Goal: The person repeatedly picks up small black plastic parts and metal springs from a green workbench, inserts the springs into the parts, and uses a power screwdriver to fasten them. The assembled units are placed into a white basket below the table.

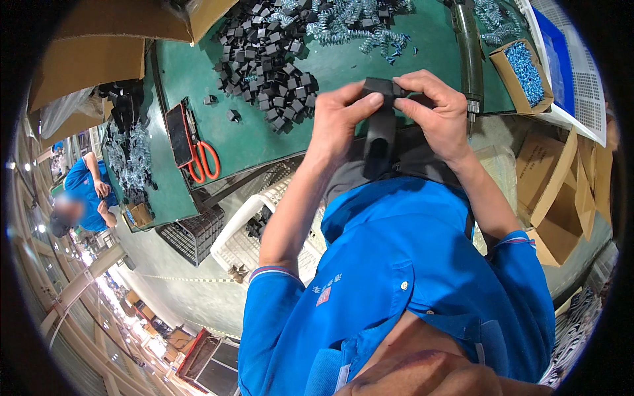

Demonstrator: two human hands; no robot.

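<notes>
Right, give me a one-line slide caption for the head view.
Both hands, left hand and right hand, grip a black plastic part above a green worktable strewn with small black blocks.

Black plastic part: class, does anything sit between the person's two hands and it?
Nothing visible does. The left hand and right hand both grip the black plastic part directly, fingers on its top end, above the green workbench edge.

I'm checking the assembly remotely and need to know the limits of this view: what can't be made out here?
Head view only:
- Black plastic part: its top end is covered by the left hand and right hand; how the pieces join is hidden.
- Electric screwdriver: its tip disappears behind the right hand.
- Box of screws: single screws too small.
- White crate: contents partly hidden by the left forearm.
</notes>
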